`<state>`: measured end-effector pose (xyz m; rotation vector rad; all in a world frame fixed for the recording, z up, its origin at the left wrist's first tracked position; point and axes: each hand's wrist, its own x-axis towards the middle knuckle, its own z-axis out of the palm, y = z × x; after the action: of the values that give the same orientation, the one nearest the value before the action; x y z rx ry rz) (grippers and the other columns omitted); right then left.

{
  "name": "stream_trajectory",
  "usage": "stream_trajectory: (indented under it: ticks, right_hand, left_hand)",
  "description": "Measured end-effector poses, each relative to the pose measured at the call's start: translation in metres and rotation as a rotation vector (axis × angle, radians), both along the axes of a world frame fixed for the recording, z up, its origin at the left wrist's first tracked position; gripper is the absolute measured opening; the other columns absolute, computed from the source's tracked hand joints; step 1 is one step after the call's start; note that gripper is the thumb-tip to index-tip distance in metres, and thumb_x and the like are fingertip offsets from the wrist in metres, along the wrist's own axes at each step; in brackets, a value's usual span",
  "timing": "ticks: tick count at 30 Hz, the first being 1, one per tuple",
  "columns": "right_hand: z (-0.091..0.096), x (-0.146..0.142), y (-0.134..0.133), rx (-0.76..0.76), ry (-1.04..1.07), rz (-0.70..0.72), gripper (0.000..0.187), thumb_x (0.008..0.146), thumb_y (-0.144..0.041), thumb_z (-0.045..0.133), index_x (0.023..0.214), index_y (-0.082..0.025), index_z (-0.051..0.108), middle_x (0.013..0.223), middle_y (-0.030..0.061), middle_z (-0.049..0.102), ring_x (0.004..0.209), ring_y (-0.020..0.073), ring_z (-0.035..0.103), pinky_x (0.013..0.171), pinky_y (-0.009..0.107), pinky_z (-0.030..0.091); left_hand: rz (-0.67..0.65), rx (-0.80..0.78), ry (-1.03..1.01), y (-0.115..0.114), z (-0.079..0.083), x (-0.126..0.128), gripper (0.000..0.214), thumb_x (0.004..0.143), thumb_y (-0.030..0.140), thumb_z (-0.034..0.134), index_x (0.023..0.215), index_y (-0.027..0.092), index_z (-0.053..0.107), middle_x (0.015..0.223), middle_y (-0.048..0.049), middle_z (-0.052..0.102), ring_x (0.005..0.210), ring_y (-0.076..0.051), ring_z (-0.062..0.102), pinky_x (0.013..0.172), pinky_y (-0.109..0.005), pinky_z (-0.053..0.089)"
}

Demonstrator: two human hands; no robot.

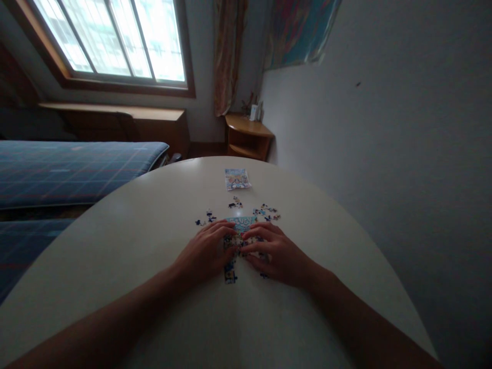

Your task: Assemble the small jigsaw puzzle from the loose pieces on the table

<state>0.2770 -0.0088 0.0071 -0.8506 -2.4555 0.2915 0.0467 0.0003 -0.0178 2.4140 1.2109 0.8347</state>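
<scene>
White and round, the surface [134,230] fills the lower half of the view, its far edge curving close to a pale wall on the right. To the left, lower than it, lies a bed [69,169] under a blue plaid cover. Above the bed a wide window [115,36] glows bright, and a wooden corner shelf [248,136] stands past the surface's far edge. Both forearms reach in from below and meet near the middle. The left hand [203,253] lies palm down, fingers stretched out flat and close together, their tips resting on the puzzle [242,224]. The right hand [279,253] mirrors it, flat with fingers slightly curled, tips on the same puzzle and nearly touching those of the left. The partly joined puzzle sits between and under the two hands, its top edge showing beyond the fingers. A small printed card [237,179] lies farther off. Loose pieces [269,211] are scattered just beyond the puzzle, a few more to its left.
</scene>
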Motion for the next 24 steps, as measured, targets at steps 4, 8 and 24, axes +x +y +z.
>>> stream_trajectory:
  ticks: [4, 8, 24]
  right_hand:
    - [0.001, -0.001, -0.0004, -0.008, -0.009, 0.036, 0.017, 0.085, -0.025, 0.065, 0.1, -0.027, 0.073, 0.111, 0.0037, 0.069, 0.119, 0.0208, 0.055, 0.106, 0.04, 0.041]
    - [0.0032, -0.0024, -0.0014, -0.034, -0.027, 0.053, 0.019, 0.084, -0.024, 0.066, 0.101, -0.027, 0.073, 0.109, 0.0029, 0.071, 0.119, 0.021, 0.055, 0.106, 0.041, 0.041]
    - [0.0039, -0.0023, -0.0022, -0.077, -0.043, 0.082, 0.022, 0.083, -0.024, 0.066, 0.105, -0.026, 0.072, 0.112, 0.0017, 0.072, 0.123, 0.0214, 0.053, 0.108, 0.042, 0.039]
  left_hand:
    - [-0.004, 0.005, 0.004, 0.0002, 0.0001, -0.0003, 0.025, 0.085, 0.026, 0.064, 0.11, 0.022, 0.062, 0.129, -0.008, 0.063, 0.125, -0.027, 0.054, 0.109, -0.05, 0.042]
    - [0.001, 0.014, -0.01, 0.0003, -0.0002, -0.0003, 0.025, 0.084, 0.021, 0.061, 0.109, 0.022, 0.062, 0.128, -0.008, 0.064, 0.125, -0.026, 0.055, 0.108, -0.049, 0.043]
    - [0.005, -0.003, -0.001, 0.0, 0.0027, 0.0008, 0.026, 0.084, 0.028, 0.065, 0.109, 0.021, 0.062, 0.127, -0.0084, 0.064, 0.123, -0.026, 0.056, 0.108, -0.049, 0.043]
